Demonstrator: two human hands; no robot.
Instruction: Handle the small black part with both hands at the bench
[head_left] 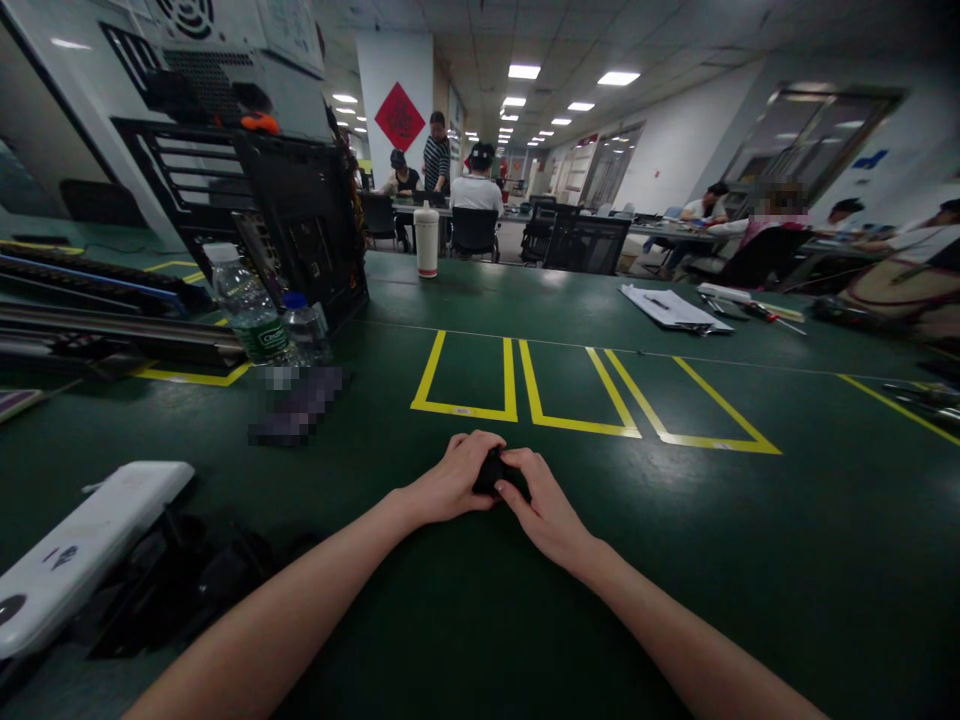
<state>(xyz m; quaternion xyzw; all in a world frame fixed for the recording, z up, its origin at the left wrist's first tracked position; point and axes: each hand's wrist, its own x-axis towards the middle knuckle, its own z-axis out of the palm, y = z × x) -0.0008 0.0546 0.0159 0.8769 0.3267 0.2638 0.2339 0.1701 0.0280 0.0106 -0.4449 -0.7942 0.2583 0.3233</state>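
Small black object [489,471]: located midway between the left and right edges of the green table [750,540], toward its near edge. Left hand [452,482] and right hand [546,503]: fingers closed on its sides. Judged light, stiff, possibly slick; best gripped by opposite sides. Fragility undetermined.

Yellow tape [465,411] marks a green tabletop [750,530].

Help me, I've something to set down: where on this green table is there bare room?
Bare table shows inside the three yellow outlines and right of the right hand, nearer than the papers. The left side is crowded with bottles, a black case and a white device.
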